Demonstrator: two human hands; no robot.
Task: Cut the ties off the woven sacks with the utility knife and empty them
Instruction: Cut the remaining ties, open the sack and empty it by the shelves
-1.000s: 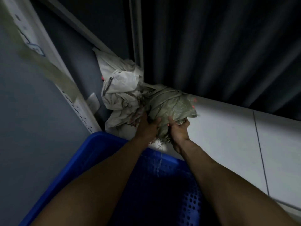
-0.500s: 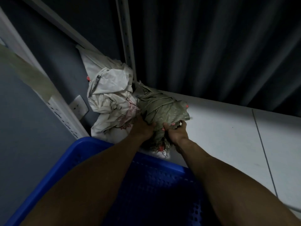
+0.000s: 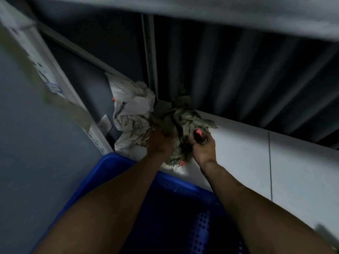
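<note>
Beyond the crate (image 3: pixel 117 160), our left hand (image 3: pixel 160 142) clamps the sack (image 3: pixel 183 118) steady while our right hand (image 3: pixel 201 150) grips its tied end, presumably for cutting.

Light is dim. Right of the corner post (image 3: pixel 150 61) hangs a dark ribbed shutter (image 3: pixel 238 79), with white floor tiles (image 3: pixel 293 171) below it. Left of the post is a grey wall (image 3: pixel 95 85) with a socket (image 3: pixel 105 123).
</note>
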